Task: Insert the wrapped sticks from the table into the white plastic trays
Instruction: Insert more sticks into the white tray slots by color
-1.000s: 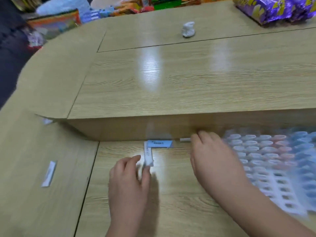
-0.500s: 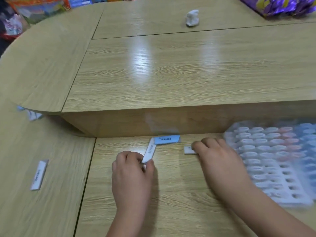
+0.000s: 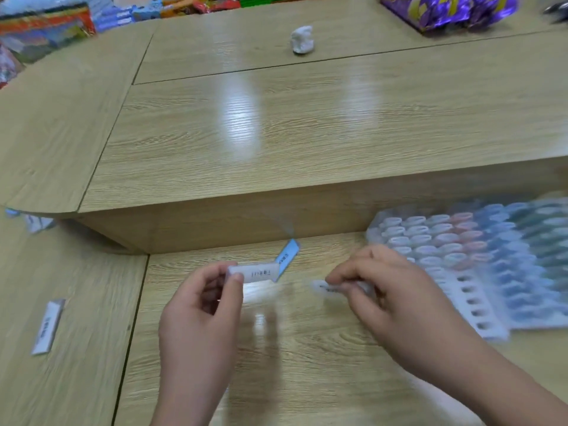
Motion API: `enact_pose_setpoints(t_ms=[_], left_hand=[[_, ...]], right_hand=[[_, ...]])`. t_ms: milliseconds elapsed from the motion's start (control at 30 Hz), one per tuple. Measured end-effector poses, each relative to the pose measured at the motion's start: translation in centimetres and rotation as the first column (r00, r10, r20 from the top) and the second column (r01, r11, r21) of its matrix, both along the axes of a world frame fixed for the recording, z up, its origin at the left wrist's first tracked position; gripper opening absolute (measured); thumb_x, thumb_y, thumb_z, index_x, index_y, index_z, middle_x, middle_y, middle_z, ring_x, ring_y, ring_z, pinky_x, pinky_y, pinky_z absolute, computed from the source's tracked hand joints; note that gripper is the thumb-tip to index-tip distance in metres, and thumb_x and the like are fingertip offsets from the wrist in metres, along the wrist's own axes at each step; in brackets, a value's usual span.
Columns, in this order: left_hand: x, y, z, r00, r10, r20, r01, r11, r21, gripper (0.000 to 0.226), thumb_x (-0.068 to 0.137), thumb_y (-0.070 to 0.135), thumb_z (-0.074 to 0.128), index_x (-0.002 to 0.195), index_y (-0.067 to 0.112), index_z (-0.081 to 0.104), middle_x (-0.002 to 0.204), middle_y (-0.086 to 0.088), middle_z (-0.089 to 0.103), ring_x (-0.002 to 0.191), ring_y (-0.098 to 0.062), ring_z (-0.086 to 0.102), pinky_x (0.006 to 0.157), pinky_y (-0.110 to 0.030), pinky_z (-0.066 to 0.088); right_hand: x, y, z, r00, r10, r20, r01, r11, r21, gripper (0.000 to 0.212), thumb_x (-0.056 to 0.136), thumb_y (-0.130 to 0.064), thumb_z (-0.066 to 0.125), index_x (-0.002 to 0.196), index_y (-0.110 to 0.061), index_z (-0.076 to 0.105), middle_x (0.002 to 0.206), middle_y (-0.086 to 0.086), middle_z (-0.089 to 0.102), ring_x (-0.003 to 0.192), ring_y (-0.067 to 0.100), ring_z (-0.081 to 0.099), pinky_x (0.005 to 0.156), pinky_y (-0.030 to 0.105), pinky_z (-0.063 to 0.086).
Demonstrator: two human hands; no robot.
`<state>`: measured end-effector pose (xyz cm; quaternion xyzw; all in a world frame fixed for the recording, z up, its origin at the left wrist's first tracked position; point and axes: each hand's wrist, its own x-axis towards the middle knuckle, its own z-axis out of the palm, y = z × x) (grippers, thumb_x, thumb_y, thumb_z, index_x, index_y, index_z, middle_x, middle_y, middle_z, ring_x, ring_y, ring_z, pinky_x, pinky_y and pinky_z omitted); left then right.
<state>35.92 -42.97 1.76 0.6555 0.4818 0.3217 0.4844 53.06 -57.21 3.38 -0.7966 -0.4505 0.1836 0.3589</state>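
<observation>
My left hand (image 3: pixel 201 315) pinches one end of a white wrapped stick (image 3: pixel 256 273), lifted above the lower table; a blue wrapped stick (image 3: pixel 287 256) hangs joined to its far end. My right hand (image 3: pixel 396 302) grips another white wrapped stick (image 3: pixel 330 287), blurred, just left of the white plastic tray (image 3: pixel 479 312). The tray lies at the right and is mostly filled with white, pink and blue sticks; several slots along its near edge are empty. One more wrapped stick (image 3: pixel 48 325) lies on the table at the far left.
A raised wooden table tier (image 3: pixel 276 142) stands right behind the hands. On it sit a small white object (image 3: pixel 302 40) and purple packaging (image 3: pixel 445 9). Colourful boxes (image 3: pixel 46 29) are at the back left. White wrappers (image 3: pixel 37 222) lie under the tier's left corner.
Both hands have lifted off the table toward me. The left raised the white stick level with the blue one dangling; the right picked up the short white stick by the tier.
</observation>
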Motion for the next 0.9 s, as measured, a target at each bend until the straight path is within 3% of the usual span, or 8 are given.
enact_pose_setpoints(t_ms=[133, 200, 267, 367, 467, 667, 767, 900], left_hand=[[3.1, -2.8, 2.3, 0.988, -0.087, 0.125, 0.081, 0.995, 0.058, 0.017, 0.087, 0.027, 0.070, 0.093, 0.042, 0.074, 0.086, 0.007, 0.074, 0.076, -0.003, 0.068, 0.066, -0.007, 0.048], [5.0, -4.6, 3.2, 0.975, -0.175, 0.135, 0.160, 0.980, 0.115, 0.014, 0.086, 0.035, 0.074, 0.096, 0.044, 0.073, 0.090, 0.007, 0.073, 0.078, -0.004, 0.068, 0.068, -0.008, 0.048], [6.9, -6.4, 3.6, 0.958, -0.264, 0.116, 0.240, 0.953, 0.185, 0.019, 0.086, 0.030, 0.070, 0.099, 0.045, 0.072, 0.095, 0.011, 0.071, 0.082, -0.006, 0.068, 0.071, -0.007, 0.047], [9.5, -9.0, 3.8, 0.935, -0.349, 0.066, 0.321, 0.911, 0.258, 0.021, 0.085, 0.032, 0.066, 0.101, 0.045, 0.070, 0.098, 0.015, 0.068, 0.084, -0.010, 0.066, 0.071, -0.007, 0.046], [11.4, -11.1, 3.7, 0.928, -0.370, 0.038, 0.343, 0.890, 0.301, 0.019, 0.084, 0.042, 0.061, 0.099, 0.047, 0.070, 0.096, 0.015, 0.068, 0.081, -0.010, 0.066, 0.063, -0.006, 0.046], [13.9, -13.8, 2.8, 0.919, -0.385, -0.089, 0.385, 0.825, 0.413, 0.017, 0.087, 0.023, 0.070, 0.101, 0.029, 0.075, 0.092, 0.015, 0.065, 0.071, -0.003, 0.058, 0.064, -0.006, 0.040], [14.6, -14.3, 1.9, 0.911, -0.366, -0.193, 0.413, 0.794, 0.446, 0.016, 0.089, 0.021, 0.072, 0.104, 0.027, 0.076, 0.094, 0.016, 0.064, 0.073, 0.002, 0.055, 0.068, -0.006, 0.040], [15.0, -14.7, 0.8, 0.892, -0.348, -0.289, 0.449, 0.755, 0.477, 0.020, 0.090, 0.026, 0.064, 0.106, 0.023, 0.076, 0.097, 0.016, 0.065, 0.085, -0.008, 0.062, 0.069, -0.030, 0.053]], right_hand=[[1.7, -5.6, 2.0, 0.982, -0.125, -0.143, 0.146, 0.979, 0.143, 0.021, 0.078, -0.036, 0.077, 0.095, -0.044, 0.069, 0.091, -0.021, 0.068, 0.071, -0.001, 0.063, 0.063, 0.002, 0.041], [2.9, -8.6, 2.4, 0.942, -0.223, -0.252, 0.277, 0.939, 0.205, 0.027, 0.072, -0.037, 0.086, 0.094, -0.042, 0.071, 0.087, -0.016, 0.072, 0.064, 0.001, 0.064, 0.064, 0.006, 0.046], [4.3, -11.3, 2.5, 0.910, -0.301, -0.284, 0.367, 0.905, 0.217, 0.026, 0.069, -0.040, 0.075, 0.095, -0.040, 0.073, 0.089, -0.011, 0.075, 0.070, 0.003, 0.070, 0.070, 0.017, 0.054], [6.5, -14.3, 2.7, 0.904, -0.359, -0.231, 0.411, 0.877, 0.249, 0.026, 0.073, -0.041, 0.067, 0.098, -0.042, 0.073, 0.099, -0.012, 0.074, 0.083, 0.006, 0.072, 0.077, 0.020, 0.055], [8.2, -15.6, 2.5, 0.925, -0.374, -0.071, 0.379, 0.884, 0.274, 0.022, 0.088, -0.021, 0.071, 0.097, -0.040, 0.075, 0.105, -0.018, 0.068, 0.093, 0.004, 0.067, 0.075, 0.011, 0.050], [9.6, -14.7, 0.5, 0.925, -0.374, 0.063, 0.338, 0.889, 0.308, 0.034, 0.082, -0.003, 0.074, 0.101, -0.032, 0.072, 0.100, -0.023, 0.066, 0.093, -0.006, 0.064, 0.075, 0.000, 0.041], [10.0, -13.6, -0.9, 0.940, -0.336, 0.053, 0.303, 0.898, 0.318, 0.029, 0.085, -0.005, 0.073, 0.102, -0.028, 0.071, 0.099, -0.023, 0.064, 0.094, -0.002, 0.065, 0.076, 0.012, 0.051], [10.6, -12.8, -2.1, 0.954, -0.295, 0.059, 0.266, 0.919, 0.291, 0.024, 0.087, -0.006, 0.072, 0.103, -0.024, 0.073, 0.095, -0.021, 0.064, 0.090, 0.002, 0.064, 0.074, 0.028, 0.056]])
